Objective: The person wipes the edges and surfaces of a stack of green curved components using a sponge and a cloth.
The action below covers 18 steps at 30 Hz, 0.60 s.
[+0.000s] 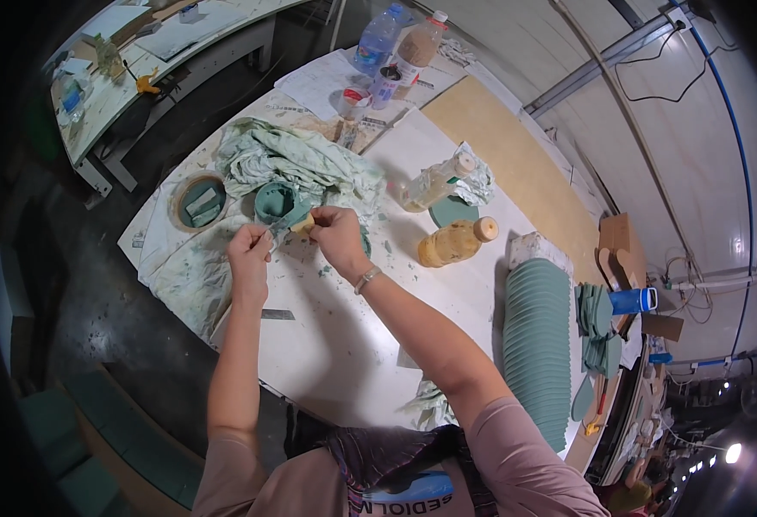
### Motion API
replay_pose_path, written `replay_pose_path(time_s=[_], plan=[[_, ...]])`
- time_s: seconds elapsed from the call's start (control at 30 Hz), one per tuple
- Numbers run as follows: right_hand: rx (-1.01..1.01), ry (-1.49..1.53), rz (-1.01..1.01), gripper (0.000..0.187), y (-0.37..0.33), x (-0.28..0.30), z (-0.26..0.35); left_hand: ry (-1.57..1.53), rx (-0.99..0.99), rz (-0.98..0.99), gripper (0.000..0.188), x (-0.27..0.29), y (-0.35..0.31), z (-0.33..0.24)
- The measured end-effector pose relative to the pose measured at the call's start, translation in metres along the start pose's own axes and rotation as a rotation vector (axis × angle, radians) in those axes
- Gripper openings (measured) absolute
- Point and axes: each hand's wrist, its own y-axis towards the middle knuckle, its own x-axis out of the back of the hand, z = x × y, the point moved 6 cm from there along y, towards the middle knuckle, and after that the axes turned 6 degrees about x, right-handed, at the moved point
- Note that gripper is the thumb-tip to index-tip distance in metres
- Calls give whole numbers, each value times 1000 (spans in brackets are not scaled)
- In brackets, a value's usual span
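My right hand [341, 239] is closed on the pale yellow handle of what looks like a small putty knife [303, 224], its blade smeared green. My left hand [249, 247] pinches something thin beside that blade; its kind is too small to make out. Just beyond both hands stands a round tub [276, 202] of green paste. A crumpled, green-stained cloth [297, 159] lies behind the tub. Left of it is a brown ring-shaped container [201, 203] with green-coated pieces inside.
Two bottles stand to the right, one clear [434, 183] and one with yellowish liquid [454, 244]. A long row of stacked green discs [537, 345] lies near my right arm. Larger bottles [378, 39] and papers [316, 84] are at the back. Another table [215, 36] stands far left.
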Motion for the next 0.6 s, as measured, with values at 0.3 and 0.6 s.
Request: replay_pose_path(time_s=[0.3, 0.6], plan=[[42, -19, -5, 25, -7, -1, 0, 106, -71, -64, 6, 14, 38, 10], [-25, 190, -21, 30, -29, 4, -1, 345, -205, -99, 11, 27, 54, 6]])
